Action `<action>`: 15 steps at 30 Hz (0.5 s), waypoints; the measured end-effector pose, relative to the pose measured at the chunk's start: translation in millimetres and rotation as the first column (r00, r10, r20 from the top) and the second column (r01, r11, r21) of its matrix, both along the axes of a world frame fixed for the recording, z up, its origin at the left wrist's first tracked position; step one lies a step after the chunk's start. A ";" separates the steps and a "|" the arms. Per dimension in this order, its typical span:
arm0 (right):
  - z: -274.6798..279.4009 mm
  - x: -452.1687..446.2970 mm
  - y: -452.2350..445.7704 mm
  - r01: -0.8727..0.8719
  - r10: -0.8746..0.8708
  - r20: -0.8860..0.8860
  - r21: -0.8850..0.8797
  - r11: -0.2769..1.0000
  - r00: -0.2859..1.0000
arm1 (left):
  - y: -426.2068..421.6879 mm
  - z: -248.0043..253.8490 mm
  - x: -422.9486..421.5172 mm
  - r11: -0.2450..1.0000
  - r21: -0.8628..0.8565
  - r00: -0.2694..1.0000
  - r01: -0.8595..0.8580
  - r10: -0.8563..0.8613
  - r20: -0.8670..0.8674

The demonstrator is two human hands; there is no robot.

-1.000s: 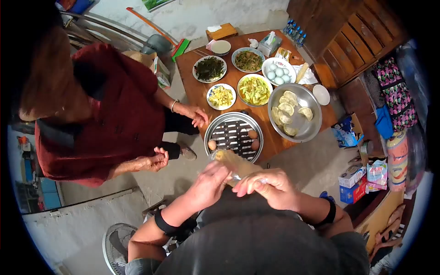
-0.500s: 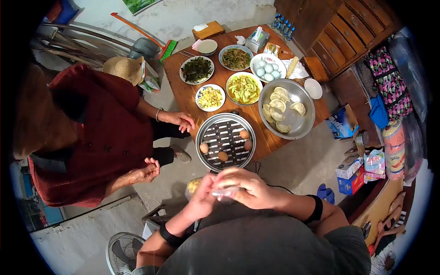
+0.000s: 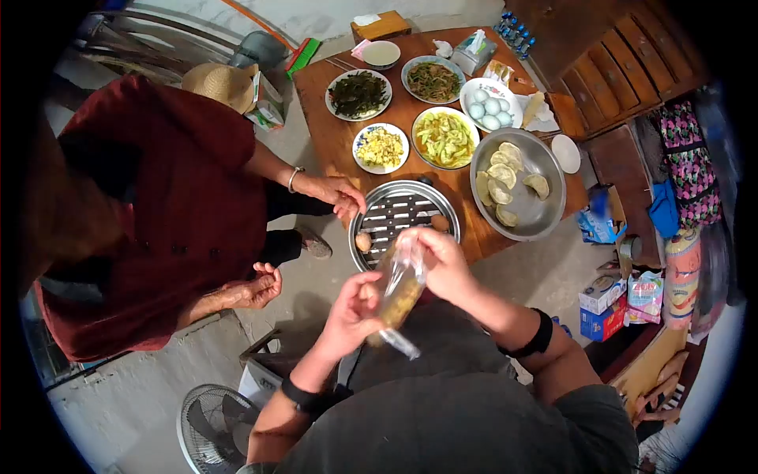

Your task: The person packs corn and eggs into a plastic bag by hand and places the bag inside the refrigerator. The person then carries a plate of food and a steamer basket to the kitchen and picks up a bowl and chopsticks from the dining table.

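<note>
At the centre of the frame, before the round tray [image 3: 404,186], a clear bag [image 3: 401,302] is pinched near its top by the right hand's [image 3: 444,265] fingers and lightly gripped by the left hand's [image 3: 344,316], presumably for support.

Noted a floor fan [image 3: 217,426] at lower left, and a straw hat [image 3: 219,85] beside a carton [image 3: 268,107], near a green broom head [image 3: 303,55]. Observed a white box [image 3: 602,294] atop a red-and-blue box [image 3: 604,321], just beside a pink-and-white packet [image 3: 646,296]. Recorded a floral bag [image 3: 687,150] near a drawered cabinet [image 3: 632,59].
</note>
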State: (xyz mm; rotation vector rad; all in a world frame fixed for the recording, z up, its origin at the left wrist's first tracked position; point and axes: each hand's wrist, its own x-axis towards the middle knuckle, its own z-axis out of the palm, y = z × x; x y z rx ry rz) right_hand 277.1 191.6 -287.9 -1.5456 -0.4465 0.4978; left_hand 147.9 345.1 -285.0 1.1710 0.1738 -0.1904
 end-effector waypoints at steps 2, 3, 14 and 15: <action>-8.1 16.0 8.2 0.078 -0.072 -0.070 0.084 0.993 0.995 | -1.0 2.7 22.5 0.988 0.145 0.998 0.058 -0.054 -0.029; -17.3 25.5 10.2 0.094 -0.080 -0.098 0.147 0.985 0.992 | -1.4 3.6 32.8 0.980 0.189 0.997 0.060 -0.052 -0.048; -97.5 92.8 20.5 0.076 -0.073 -0.069 0.046 0.996 0.995 | 17.9 -114.1 80.4 0.863 0.485 0.990 -0.144 0.127 0.068; -106.2 96.1 19.1 0.041 -0.041 0.009 0.030 0.999 0.999 | 16.5 -118.7 80.1 0.862 0.466 0.979 -0.200 0.155 0.134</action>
